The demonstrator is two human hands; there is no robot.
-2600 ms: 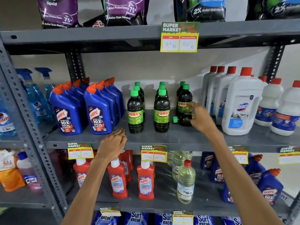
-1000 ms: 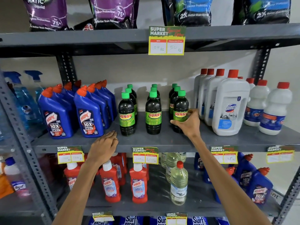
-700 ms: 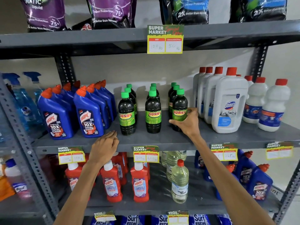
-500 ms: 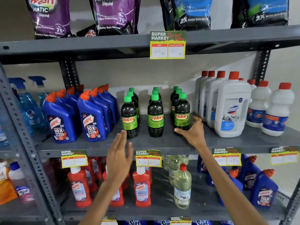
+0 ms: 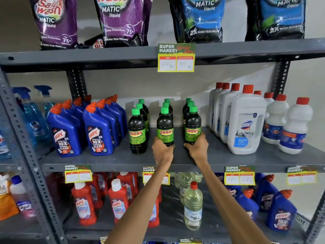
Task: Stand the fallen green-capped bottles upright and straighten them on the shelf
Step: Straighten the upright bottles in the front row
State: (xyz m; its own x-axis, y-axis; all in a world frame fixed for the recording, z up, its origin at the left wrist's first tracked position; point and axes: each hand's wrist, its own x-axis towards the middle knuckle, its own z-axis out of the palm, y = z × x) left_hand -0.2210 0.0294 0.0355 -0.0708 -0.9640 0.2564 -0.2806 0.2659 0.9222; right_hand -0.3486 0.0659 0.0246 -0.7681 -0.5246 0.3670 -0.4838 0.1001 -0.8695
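Observation:
Dark green-capped Sunny bottles stand upright in three rows on the grey middle shelf (image 5: pixel 109 158). My left hand (image 5: pixel 162 152) grips the base of the front bottle of the middle row (image 5: pixel 165 127). My right hand (image 5: pixel 197 147) grips the base of the front bottle of the right row (image 5: pixel 193 126). The front bottle of the left row (image 5: pixel 137 132) stands untouched, a little nearer the shelf edge. Other bottles stand behind each front one, only caps and shoulders showing.
Blue Harpic bottles (image 5: pixel 97 132) stand left of the green-capped rows, white Domex bottles (image 5: pixel 246 122) to the right. Detergent pouches (image 5: pixel 123 22) hang over the top shelf. Red bottles (image 5: pixel 117 201) and a clear bottle (image 5: pixel 193 206) fill the lower shelf. Price tags (image 5: pixel 176 58) hang on shelf edges.
My right hand stood the fallen bottle upright at the front of the right row. My left hand rose from the shelf edge and took hold of the middle front bottle.

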